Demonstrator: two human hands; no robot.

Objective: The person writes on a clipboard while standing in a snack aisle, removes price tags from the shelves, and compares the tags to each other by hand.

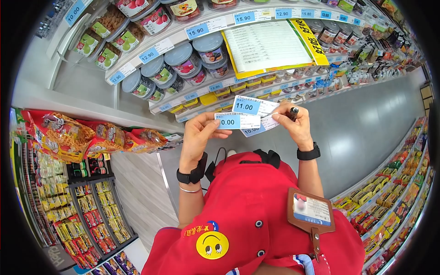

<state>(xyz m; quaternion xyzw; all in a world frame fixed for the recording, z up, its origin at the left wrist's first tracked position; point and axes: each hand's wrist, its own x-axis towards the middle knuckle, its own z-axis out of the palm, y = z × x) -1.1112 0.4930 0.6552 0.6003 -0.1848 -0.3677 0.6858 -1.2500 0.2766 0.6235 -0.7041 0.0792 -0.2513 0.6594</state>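
Note:
In front of my red shirt, my left hand [205,131] pinches a blue-and-white price tag [243,121] whose visible figure ends in 0.00. My right hand [294,125] is closed on two more cards: a price tag marked 11.00 [246,106] and, lower down, a price tag marked 10.00 [254,130]. The three overlap in a loose fan between both hands. A dark pen [294,111] also sticks up from my right hand's fingers. Black bands circle both wrists.
Ahead, a shelf holds tubs of dried fruit [181,57] behind a price strip [199,31]. A handwritten list on a yellow board [266,46] rests against it. Red snack bags [62,133] hang at left. Snack racks [389,192] line the right side of the grey aisle floor [353,119].

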